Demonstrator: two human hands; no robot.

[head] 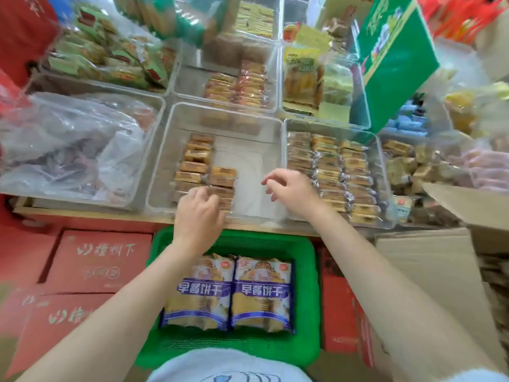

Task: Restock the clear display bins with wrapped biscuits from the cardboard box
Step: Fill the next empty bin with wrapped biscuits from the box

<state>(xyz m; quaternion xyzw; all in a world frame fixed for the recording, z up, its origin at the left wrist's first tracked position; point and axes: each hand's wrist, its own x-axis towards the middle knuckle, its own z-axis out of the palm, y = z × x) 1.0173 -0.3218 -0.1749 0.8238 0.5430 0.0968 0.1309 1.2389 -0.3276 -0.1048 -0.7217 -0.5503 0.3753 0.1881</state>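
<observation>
- Left hand – fingers curled on wrapped biscuits in the middle clear bin.
- Right hand hovers over the bin's bare side, fingers loosely curled, holding nothing.

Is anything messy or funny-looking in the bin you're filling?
Nothing is spilled. The middle bin just looks lopsided: wrapped biscuits fill its left side while the right side is bare.

Green basket, red boxes
</observation>
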